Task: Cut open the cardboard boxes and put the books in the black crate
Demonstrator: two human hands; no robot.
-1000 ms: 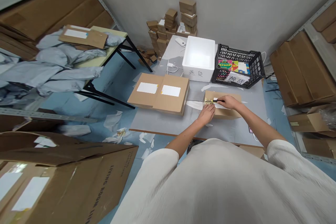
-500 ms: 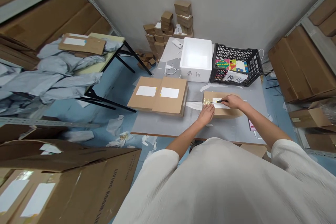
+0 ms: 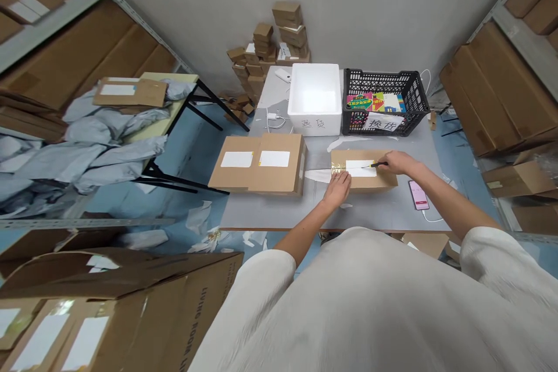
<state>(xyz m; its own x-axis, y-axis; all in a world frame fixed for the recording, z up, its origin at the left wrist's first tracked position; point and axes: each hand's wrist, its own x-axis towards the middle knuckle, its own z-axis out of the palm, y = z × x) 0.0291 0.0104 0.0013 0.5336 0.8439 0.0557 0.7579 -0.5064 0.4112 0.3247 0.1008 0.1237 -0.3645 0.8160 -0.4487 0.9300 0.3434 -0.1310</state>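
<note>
A taped cardboard box point(image 3: 364, 181) with a white label point(image 3: 360, 168) lies in front of me on the grey table. My left hand point(image 3: 339, 187) rests on its left part, fingers stretched out beside the shiny tape point(image 3: 338, 168), holding nothing. In my right hand point(image 3: 397, 162) is a dark box cutter point(image 3: 378, 164), gripped by its handle. Its thin blade points left over the label; whether it touches the surface I cannot tell. Left of this box, two labelled cardboard boxes point(image 3: 279, 177) sit side by side.
Behind the box stand a white foam bin point(image 3: 316, 125) and a black crate point(image 3: 383, 123) with colourful books. A phone point(image 3: 419, 195) with a cable lies at the right. Grey parcels point(image 3: 117, 122) cover a side table; shelves with cartons point(image 3: 497, 93) flank me.
My right hand has drawn the box cutter to the right, away from the taped left end. My left hand stays on the box. The view has shifted a little, showing the whole phone.
</note>
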